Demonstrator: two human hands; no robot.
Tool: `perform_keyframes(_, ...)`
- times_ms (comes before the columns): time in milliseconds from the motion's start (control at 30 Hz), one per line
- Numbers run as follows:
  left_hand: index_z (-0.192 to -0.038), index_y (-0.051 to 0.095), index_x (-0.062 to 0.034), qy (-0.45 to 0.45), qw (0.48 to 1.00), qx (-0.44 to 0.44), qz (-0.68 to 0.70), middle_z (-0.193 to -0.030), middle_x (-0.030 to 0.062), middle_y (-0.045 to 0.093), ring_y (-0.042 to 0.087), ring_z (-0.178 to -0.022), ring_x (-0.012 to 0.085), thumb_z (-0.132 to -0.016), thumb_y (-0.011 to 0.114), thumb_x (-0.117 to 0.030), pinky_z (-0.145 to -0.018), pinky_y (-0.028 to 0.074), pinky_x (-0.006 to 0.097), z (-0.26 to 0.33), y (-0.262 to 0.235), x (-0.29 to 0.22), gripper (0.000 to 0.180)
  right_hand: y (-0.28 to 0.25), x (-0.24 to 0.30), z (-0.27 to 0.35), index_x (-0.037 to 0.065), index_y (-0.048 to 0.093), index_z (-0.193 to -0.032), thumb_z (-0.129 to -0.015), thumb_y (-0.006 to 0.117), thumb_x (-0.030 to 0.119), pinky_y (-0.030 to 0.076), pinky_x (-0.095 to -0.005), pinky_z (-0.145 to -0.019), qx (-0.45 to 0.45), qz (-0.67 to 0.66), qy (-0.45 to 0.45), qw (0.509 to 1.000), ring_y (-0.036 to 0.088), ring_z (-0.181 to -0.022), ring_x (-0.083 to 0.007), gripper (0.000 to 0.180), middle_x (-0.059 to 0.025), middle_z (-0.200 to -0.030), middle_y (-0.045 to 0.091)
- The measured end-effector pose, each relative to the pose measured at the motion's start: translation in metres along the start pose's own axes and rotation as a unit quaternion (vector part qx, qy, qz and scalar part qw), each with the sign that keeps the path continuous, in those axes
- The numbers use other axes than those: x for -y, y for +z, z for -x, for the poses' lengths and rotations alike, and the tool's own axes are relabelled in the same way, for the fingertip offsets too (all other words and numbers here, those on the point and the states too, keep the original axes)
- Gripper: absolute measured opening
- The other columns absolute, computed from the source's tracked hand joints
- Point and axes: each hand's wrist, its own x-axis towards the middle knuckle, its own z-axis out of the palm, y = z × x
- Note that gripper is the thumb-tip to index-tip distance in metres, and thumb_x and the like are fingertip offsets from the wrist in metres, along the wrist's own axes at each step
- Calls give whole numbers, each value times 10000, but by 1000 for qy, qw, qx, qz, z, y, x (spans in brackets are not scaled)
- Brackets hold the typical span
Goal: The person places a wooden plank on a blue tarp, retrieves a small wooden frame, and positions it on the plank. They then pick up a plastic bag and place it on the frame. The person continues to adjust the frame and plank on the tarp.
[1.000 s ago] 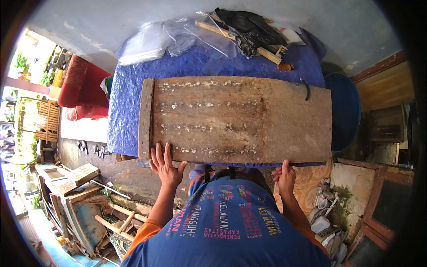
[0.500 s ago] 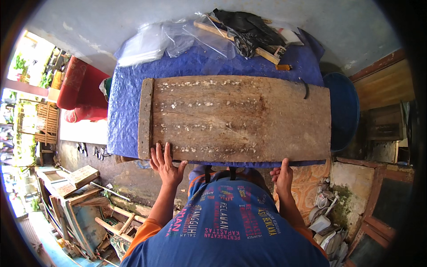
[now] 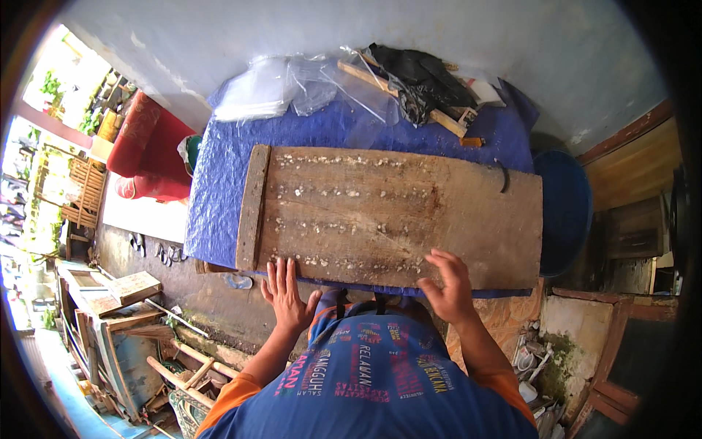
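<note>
A big wooden board [image 3: 395, 216] lies flat on a table with a blue cover [image 3: 219, 190]. Rows of small white bits run along the board. The left hand [image 3: 285, 296] rests flat at the near edge, fingers spread, holding nothing. The right hand [image 3: 450, 285] sits on the near edge too, fingers bent and open, apart from the left. Behind the board lie clear plastic bags [image 3: 292, 88], a black cloth [image 3: 420, 77] and wood sticks [image 3: 398, 91]. A blue barrel [image 3: 567, 212] stands just beside the right end. A red chair [image 3: 150, 150] is off to the left.
</note>
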Motion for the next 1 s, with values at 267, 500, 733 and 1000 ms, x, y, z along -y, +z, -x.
perform_keyframes(267, -1400, 502, -80, 70, 994, -7, 78, -1343, 154, 508, 366, -1369, 344, -875, 590, -452, -1100, 178, 524, 20, -19, -6, 650, 17, -34, -103, 17, 619, -1190, -911, 668, 277, 481, -443, -945, 61, 6, -13, 998, 601, -1118, -365, 385, -183, -1204, 632)
perform_keyframes(500, -1391, 502, -75, -23, 994, -71, 79, -1307, 170, 512, 376, -1340, 376, -886, 570, -381, -1084, 193, 533, 39, -21, -9, 594, 1, -103, -262, 74, 488, -1358, -885, 694, 278, 499, -463, -927, -69, 235, 67, 967, 564, -1159, -373, 555, -206, -1222, 577)
perform_keyframes(733, -1394, 492, -82, -173, 978, -87, 79, -1329, 182, 500, 357, -1355, 386, -909, 552, -356, -1089, 178, 547, 74, -19, -12, 561, -3, -124, -334, 99, 602, -1197, -882, 684, 311, 519, -489, -910, 59, 330, 134, 932, 596, -1138, -380, 388, -196, -1209, 588)
perform_keyframes(1000, -1391, 493, -128, -284, 953, -79, 70, -1353, 170, 490, 362, -1356, 358, -961, 518, -367, -1087, 179, 554, 103, -11, -14, 493, -26, -183, -428, 36, 337, -1418, -929, 566, 186, 455, -480, -987, -267, 10, 224, 937, 591, -1167, -400, 560, -297, -1199, 610)
